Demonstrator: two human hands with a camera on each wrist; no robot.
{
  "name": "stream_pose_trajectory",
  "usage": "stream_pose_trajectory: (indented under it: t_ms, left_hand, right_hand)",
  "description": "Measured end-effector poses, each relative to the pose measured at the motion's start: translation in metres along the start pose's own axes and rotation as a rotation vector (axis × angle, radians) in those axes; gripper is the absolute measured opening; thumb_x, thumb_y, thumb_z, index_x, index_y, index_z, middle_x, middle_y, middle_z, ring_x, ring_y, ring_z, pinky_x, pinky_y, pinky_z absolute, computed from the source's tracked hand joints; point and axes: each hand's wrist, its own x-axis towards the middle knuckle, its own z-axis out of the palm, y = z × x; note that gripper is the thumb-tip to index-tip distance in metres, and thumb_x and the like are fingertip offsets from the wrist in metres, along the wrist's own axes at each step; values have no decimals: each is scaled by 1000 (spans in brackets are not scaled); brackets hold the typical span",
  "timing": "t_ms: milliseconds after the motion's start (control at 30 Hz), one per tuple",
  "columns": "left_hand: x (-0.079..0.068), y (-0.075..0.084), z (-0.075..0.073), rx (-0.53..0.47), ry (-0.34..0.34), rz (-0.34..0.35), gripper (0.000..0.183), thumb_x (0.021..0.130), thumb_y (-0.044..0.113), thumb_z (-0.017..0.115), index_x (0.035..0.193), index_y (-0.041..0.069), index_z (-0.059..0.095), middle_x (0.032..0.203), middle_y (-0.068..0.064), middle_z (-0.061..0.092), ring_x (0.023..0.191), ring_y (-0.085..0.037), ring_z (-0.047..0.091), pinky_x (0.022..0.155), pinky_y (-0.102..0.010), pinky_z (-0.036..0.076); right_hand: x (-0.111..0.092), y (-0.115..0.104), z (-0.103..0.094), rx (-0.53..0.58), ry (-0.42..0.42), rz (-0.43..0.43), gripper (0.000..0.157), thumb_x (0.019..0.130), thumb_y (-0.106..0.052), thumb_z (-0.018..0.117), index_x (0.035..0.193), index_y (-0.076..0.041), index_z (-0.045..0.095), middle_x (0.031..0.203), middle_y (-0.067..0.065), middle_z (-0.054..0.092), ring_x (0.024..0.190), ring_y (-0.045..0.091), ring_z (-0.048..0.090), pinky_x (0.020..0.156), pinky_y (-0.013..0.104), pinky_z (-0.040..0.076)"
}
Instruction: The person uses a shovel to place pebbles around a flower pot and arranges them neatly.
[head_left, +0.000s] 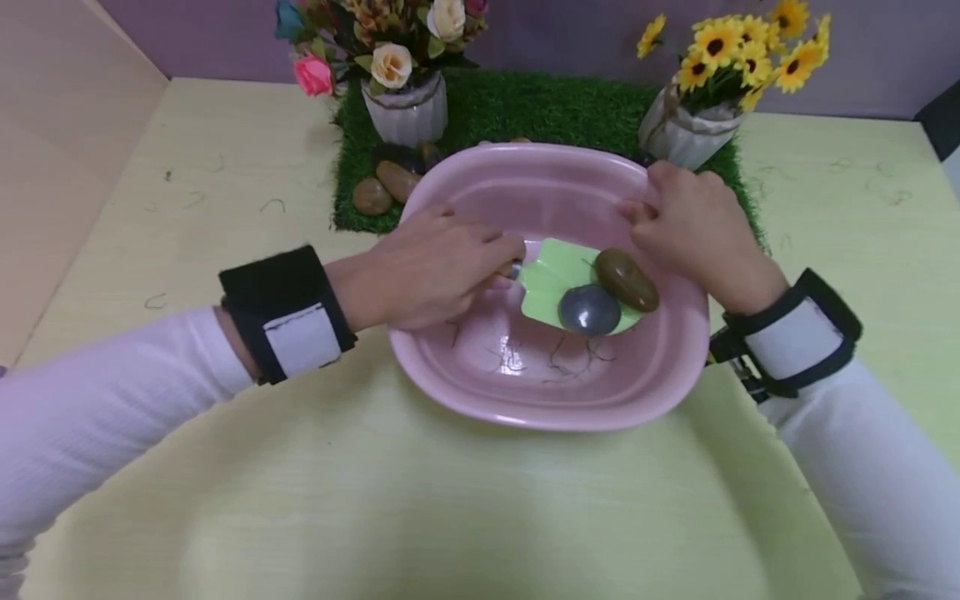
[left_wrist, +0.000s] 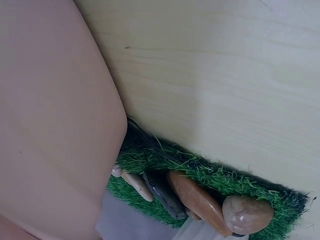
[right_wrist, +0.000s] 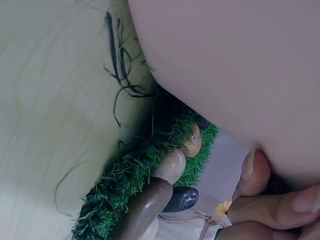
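In the head view my left hand (head_left: pixel 442 267) grips the handle of a small light-green shovel (head_left: pixel 543 279) inside a pink basin (head_left: pixel 517 417). A bit of the shovel's metal neck shows beside the fingers; the rest of the handle is hidden. On the blade lie a brown stone (head_left: pixel 626 279) and a dark grey stone (head_left: pixel 589 310), touching each other. My right hand (head_left: pixel 693 221) holds the basin's right rim with curled fingers. The right wrist view shows those fingers (right_wrist: pixel 270 210) against the basin's pink wall (right_wrist: pixel 235 65). The left wrist view shows no hand grip, only the basin's wall (left_wrist: pixel 50 100).
Behind the basin lies a green turf mat (head_left: pixel 540 100) with several stones (head_left: pixel 371 197) on its left part. Two white pots stand on it, one with mixed flowers (head_left: pixel 408 108), one with yellow sunflowers (head_left: pixel 690 129). Loose dark strands lie on the pale wooden table (head_left: pixel 480 517).
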Motion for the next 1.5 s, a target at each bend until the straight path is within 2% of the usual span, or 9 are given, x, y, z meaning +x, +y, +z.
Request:
stream_pose_trajectory:
  t_ms: [333,633,867,1000,1133,1200,1267,1333,1500]
  left_hand:
    - [-1,1,0,9,35,19,15,103,26,47,107,15,57,90,-1,66,81,-21,63,74,-35,48]
    - [-2,-2,2,4,141,75,14,102,21,47,108,13,57,96,-4,69,86,-23,66,71,-35,49]
    - [-2,0,-3,34,133,72,16,102,26,49,107,13,57,90,-4,67,75,-22,64,68,-35,49]
    - [-1,-1,-13,66,131,45,25,103,30,50,117,12,58,80,-3,64,61,-21,59,59,-34,49]
    - [1,-1,-27,89,163,0,32,103,35,49,121,10,59,75,-5,63,57,-24,59,53,-38,50]
    - [3,-1,-33,92,191,-18,35,103,36,48,123,9,59,80,-7,67,60,-26,62,54,-40,52]
    - [5,0,-39,79,223,-45,36,104,35,46,126,9,59,94,-8,71,69,-27,67,58,-42,54]
    - [6,0,-45,85,246,-75,36,105,35,43,124,9,59,96,-9,72,71,-26,67,59,-41,53]
    - [6,-3,-56,136,264,-166,37,106,40,38,111,10,58,80,-5,64,65,-25,61,55,-38,47]
  right_hand:
    - [1,0,0,6,-9,1,28,97,-25,52,81,-3,46,64,11,41,57,30,46,51,35,34]
    - [1,1,-2,12,-17,2,29,98,-26,51,81,-4,46,64,10,40,58,28,44,52,35,33]
    - [1,1,-2,12,-25,9,28,97,-26,52,82,-4,46,65,10,42,58,28,45,52,35,34]
    - [0,4,-1,14,-3,-20,29,99,-26,51,80,-4,47,63,8,41,56,27,44,52,35,33]
    - [-2,8,1,57,74,-123,20,94,-19,57,81,-4,53,64,10,47,53,23,43,51,34,34]
    - [-4,8,2,120,103,-157,15,91,-16,60,88,-2,59,70,14,55,55,24,48,53,34,38]
    - [-4,6,2,153,120,-174,19,89,-15,62,101,-1,62,81,19,62,59,27,56,56,38,45]
    - [-3,4,2,115,113,-162,20,91,-16,60,103,-1,61,77,19,61,61,29,58,56,39,46]
    - [1,-1,0,-33,18,-45,27,95,-21,54,75,-5,46,58,8,40,52,26,46,47,35,35]
